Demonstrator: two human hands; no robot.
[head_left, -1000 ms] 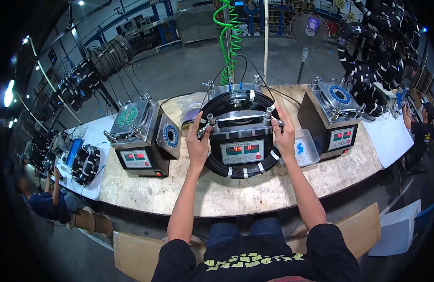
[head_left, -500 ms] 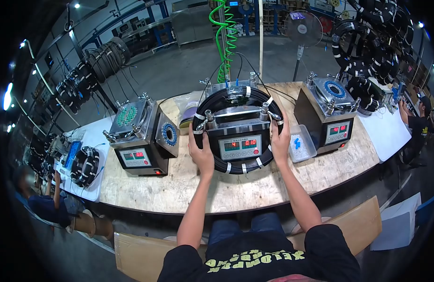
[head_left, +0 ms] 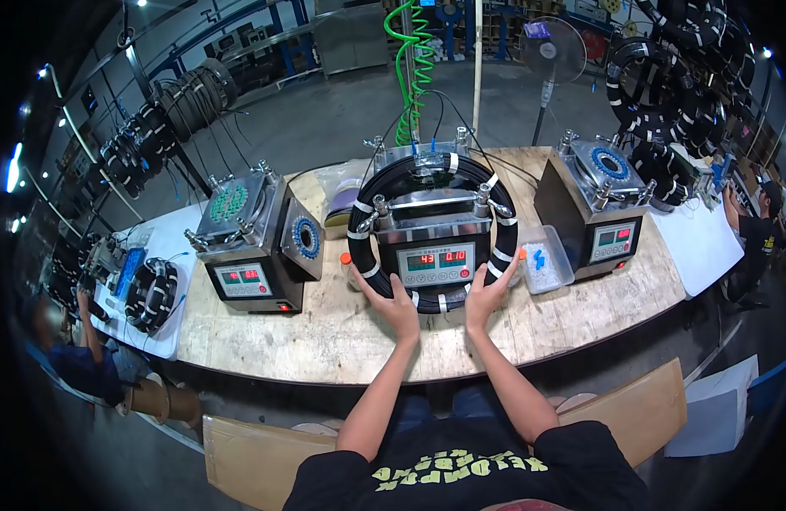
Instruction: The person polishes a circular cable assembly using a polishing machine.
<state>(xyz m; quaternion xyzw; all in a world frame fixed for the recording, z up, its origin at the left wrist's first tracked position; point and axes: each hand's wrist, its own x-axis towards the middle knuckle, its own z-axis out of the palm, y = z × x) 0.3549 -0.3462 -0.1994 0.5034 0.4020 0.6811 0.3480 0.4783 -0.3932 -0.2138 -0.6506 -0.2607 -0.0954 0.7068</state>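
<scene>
A coil of black cable point(head_left: 362, 247), bound with white tape bands, stands upright around the front of the middle machine point(head_left: 437, 234). That machine has a lit red-digit display point(head_left: 437, 262). My left hand point(head_left: 395, 308) grips the coil at its lower left, thumb in front and fingers behind. At the lower right, my right hand point(head_left: 487, 302) is closed on the same coil in the same way. An orange cap point(head_left: 345, 258) shows by my left fingertips, and another orange cap point(head_left: 522, 254) by my right fingertips; what lies under them is mostly hidden.
Similar machines stand on the left point(head_left: 252, 247) and right point(head_left: 593, 209) of the wooden bench point(head_left: 265, 345). A clear plastic tray point(head_left: 546, 272) holds small blue parts. A green coiled hose point(head_left: 403, 68) hangs behind. Other people work at the left point(head_left: 78, 366) and right point(head_left: 759, 230).
Both my hands have slid down the coil from its sides to its lower part, closer together. The orange caps have come into view. The middle display now reads differently.
</scene>
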